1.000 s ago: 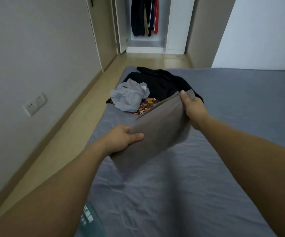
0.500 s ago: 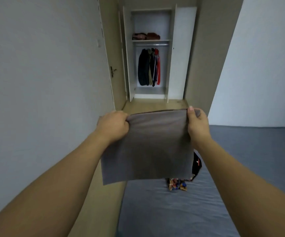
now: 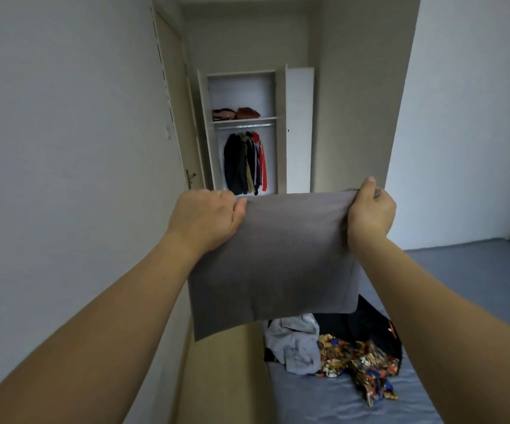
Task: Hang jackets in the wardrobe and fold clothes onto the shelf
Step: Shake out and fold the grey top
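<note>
While the grey folded cloth hangs in the air at the centre of the view, the left hand grips its top corner at 9 o'clock and the right hand pinches the corner at 3 o'clock. At 12 o'clock the open wardrobe shows hanging jackets below its shelf. At 5 o'clock a pile of clothes lies on the bed.

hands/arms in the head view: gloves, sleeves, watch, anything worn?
Nothing worn that shows. The left hand and right hand are bare: no gloves, rings or wristbands visible. Both forearms are bare all the way to the frame's bottom edge, with no sleeve, watch or strap in view. Short nails, no visible markings.
</note>
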